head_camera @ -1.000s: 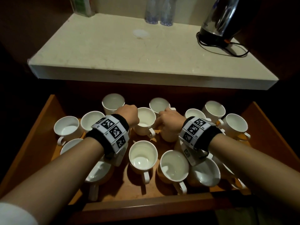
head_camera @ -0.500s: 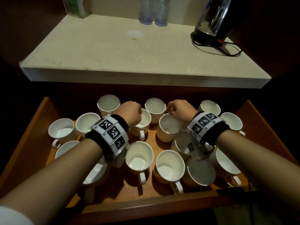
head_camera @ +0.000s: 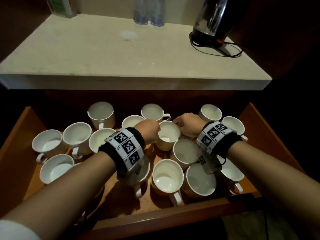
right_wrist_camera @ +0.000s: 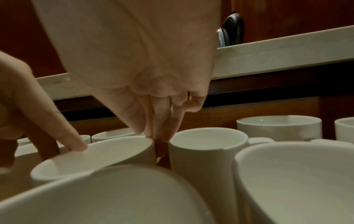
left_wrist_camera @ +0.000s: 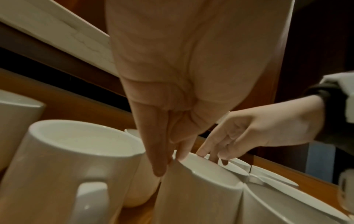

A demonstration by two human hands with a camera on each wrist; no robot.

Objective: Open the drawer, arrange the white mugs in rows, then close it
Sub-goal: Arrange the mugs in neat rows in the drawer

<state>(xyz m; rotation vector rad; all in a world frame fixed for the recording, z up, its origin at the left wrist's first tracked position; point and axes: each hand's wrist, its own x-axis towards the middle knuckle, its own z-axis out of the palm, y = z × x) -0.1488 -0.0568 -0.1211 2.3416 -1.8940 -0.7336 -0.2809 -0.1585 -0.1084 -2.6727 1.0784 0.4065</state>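
Note:
An open wooden drawer (head_camera: 155, 218) holds several white mugs, loosely grouped with handles pointing different ways. Both hands meet on one mug (head_camera: 168, 134) in the middle of the back half. My left hand (head_camera: 156, 130) pinches its left rim; in the left wrist view the left hand (left_wrist_camera: 172, 163) has one finger outside the mug (left_wrist_camera: 201, 189) and another inside. My right hand (head_camera: 176, 122) pinches the far right rim. In the right wrist view the right hand (right_wrist_camera: 153, 134) reaches down between this tilted mug (right_wrist_camera: 95, 157) and a neighbouring mug (right_wrist_camera: 206, 145).
A pale stone countertop (head_camera: 121, 58) overhangs the back of the drawer. On it stand a kettle (head_camera: 213, 19) with a looped cord, two clear bottles (head_camera: 149, 11) and a green box (head_camera: 60, 6). Mugs crowd close on every side of the held one.
My left hand has left the mug it touched and moved right onto the mug under my right hand. That mug has shifted slightly left.

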